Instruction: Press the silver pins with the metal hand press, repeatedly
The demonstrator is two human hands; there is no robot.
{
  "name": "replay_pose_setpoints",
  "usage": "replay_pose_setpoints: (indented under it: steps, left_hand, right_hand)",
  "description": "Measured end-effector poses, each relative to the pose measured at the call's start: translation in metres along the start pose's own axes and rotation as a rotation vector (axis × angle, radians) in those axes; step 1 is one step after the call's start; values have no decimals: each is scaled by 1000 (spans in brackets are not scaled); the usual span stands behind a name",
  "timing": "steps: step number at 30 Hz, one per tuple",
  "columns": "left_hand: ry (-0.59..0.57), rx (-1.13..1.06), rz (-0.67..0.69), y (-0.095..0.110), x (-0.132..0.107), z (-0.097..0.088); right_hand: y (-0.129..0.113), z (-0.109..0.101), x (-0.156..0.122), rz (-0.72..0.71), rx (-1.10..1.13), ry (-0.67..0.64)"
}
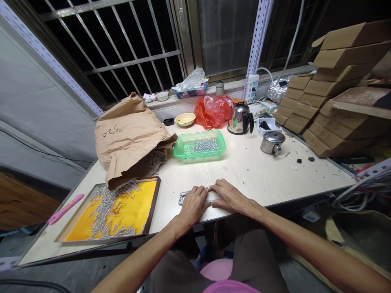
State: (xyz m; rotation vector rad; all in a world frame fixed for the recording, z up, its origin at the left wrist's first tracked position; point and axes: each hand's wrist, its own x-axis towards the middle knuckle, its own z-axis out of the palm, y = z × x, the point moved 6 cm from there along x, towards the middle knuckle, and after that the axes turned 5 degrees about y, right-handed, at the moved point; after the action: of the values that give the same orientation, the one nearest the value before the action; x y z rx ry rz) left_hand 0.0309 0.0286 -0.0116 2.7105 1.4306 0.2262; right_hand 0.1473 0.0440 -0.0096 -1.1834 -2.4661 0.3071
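Note:
Both hands rest on a small flat metal plate (182,197) near the front edge of the pale wooden table (259,171). My left hand (193,204) covers the plate's middle, fingers bent down onto it. My right hand (227,196) lies beside it, fingers stretched flat toward the left hand and over the plate's right end. Only the plate's left end shows. Whether either hand pinches anything small is hidden.
A yellow tray (122,211) strewn with small metal pins lies front left, under a torn brown paper sack (130,136). A green basket (199,145) of pins sits mid-table. Behind it are a red bag (214,110), a kettle (240,119) and a lidded pot (272,142). Cardboard boxes (336,101) stack at right.

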Motion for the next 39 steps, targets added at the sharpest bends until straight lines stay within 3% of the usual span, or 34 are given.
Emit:
replay_pose_setpoints:
  steps: [5, 10, 16, 19, 22, 25, 28, 29, 31, 34, 36, 39]
  left_hand:
    - [142, -88, 13, 19, -27, 3]
    - [114, -105, -44, 33, -37, 11]
    - [125, -114, -51, 37, -39, 18]
    - [165, -125, -51, 37, -41, 20]
    - [240, -208, -49, 44, -49, 18]
    - [329, -306, 6, 57, -68, 11]
    - [479, -339, 100, 61, -97, -5]
    - [528, -323, 74, 54, -107, -12]
    - [603, -259, -128, 21, -129, -29]
    - [633, -117, -576, -55, -171, -58]
    - [557, 33, -781, -104, -195, -73]
    - [289, 198, -1012, -162, -221, -77]
  right_hand:
    - [12, -4, -2, -11, 44, 6]
    - [32, 7, 15, 89, -75, 71]
    - [39, -2, 45, 119, -200, 76]
    - [9, 0, 55, 35, -195, 25]
    - [-45, 14, 60, -223, -69, -55]
    - [-91, 35, 61, -451, -24, -142]
    - [-114, 57, 62, -604, -78, -159]
    - [-118, 64, 63, -641, -90, -151]
    - [-122, 77, 62, -691, -95, -127]
    - [-122, 82, 61, -662, -31, -44]
    - [-119, 72, 64, -580, 120, 40]
    - [-105, 35, 76, -428, 386, 204]
